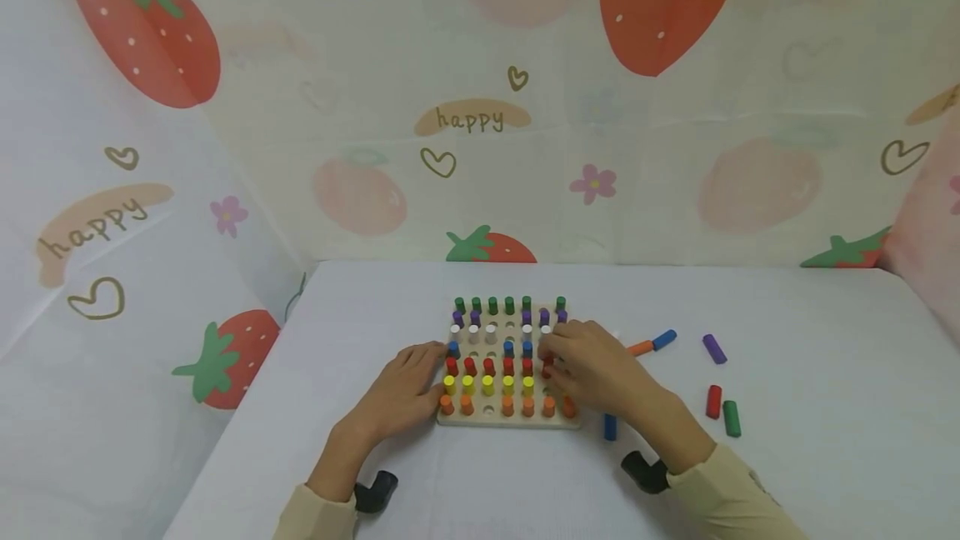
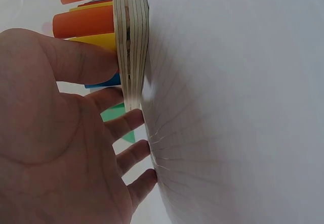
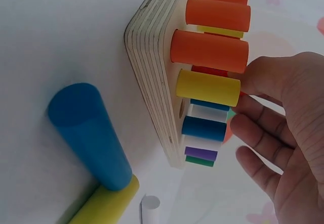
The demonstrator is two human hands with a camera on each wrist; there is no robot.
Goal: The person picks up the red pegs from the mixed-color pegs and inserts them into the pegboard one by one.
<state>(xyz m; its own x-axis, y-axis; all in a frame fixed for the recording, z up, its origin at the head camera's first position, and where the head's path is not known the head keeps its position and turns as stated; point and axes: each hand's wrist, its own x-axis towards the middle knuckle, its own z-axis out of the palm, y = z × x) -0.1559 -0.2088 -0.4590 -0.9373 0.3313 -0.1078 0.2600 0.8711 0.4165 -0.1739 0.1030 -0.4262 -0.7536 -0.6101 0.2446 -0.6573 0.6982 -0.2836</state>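
Note:
A wooden pegboard point(image 1: 517, 422) lies on the table, its coloured pegs standing in rows of green, purple, white, blue, red, yellow and orange, with several bare holes among them. At its left edge rests my left hand point(image 1: 401, 390), fingers extended; in the left wrist view the thumb touches the board's side point(image 2: 132, 37). My right hand point(image 1: 592, 365) reaches over the right side of the board and pinches a red peg point(image 1: 547, 371) between thumb and index finger. Seen from the right wrist, orange pegs point(image 3: 210, 49) and a yellow peg point(image 3: 208, 87) stand in front of the fingertips, partly hiding them.
Loose pegs lie right of the board: an orange peg point(image 1: 640, 347) against a blue peg point(image 1: 664, 340), a purple peg point(image 1: 715, 348), a red peg point(image 1: 714, 401) beside a green peg point(image 1: 732, 418). Close to the board is another blue peg point(image 3: 91, 135), touching a yellow peg point(image 3: 107, 204).

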